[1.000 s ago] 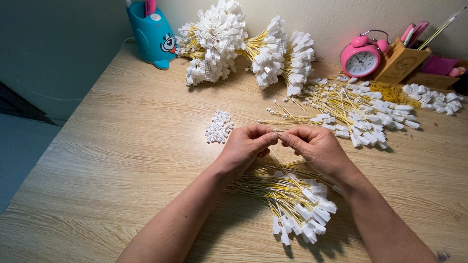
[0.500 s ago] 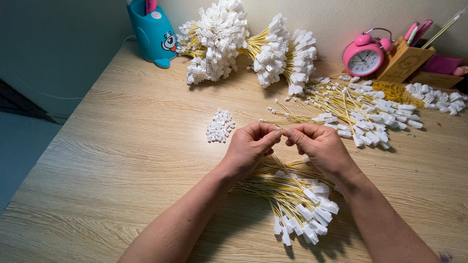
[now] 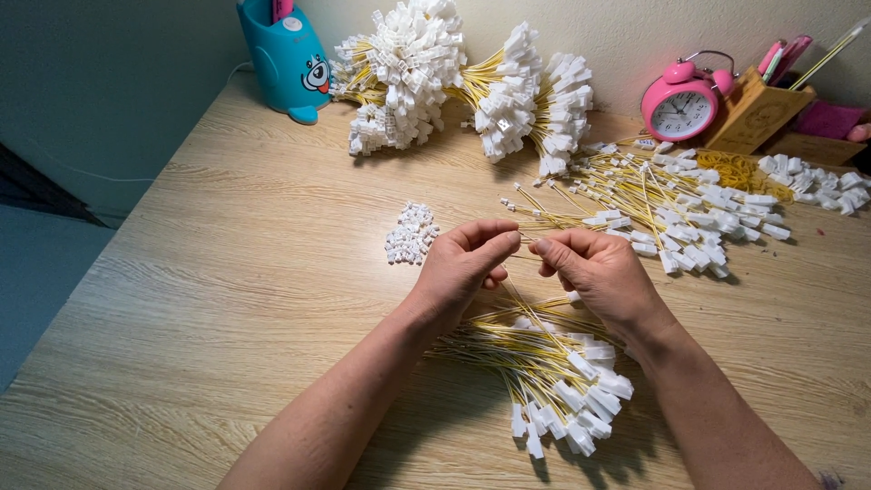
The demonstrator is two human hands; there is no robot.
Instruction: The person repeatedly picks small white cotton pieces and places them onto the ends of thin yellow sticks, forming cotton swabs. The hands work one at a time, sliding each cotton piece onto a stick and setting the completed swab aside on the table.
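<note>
Both hands pinch one thin yellow wire (image 3: 523, 241): left hand (image 3: 463, 266) and right hand (image 3: 594, 272), each grip closed on it. Below the grip lies a wire bundle (image 3: 553, 372) on the surface (image 3: 227, 299); small white connectors (image 3: 411, 233) sit just left.

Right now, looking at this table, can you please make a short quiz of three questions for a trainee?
1. True or false: the left hand and the right hand pinch one thin yellow wire between them.
2. Which lies just left of the left hand? A) small heap of white connectors B) pink alarm clock C) blue pen holder
3. What lies under the wrists, on the wooden table?

Key: 1 true. 2 A. 3 A bundle of yellow wires with white connectors.
</note>
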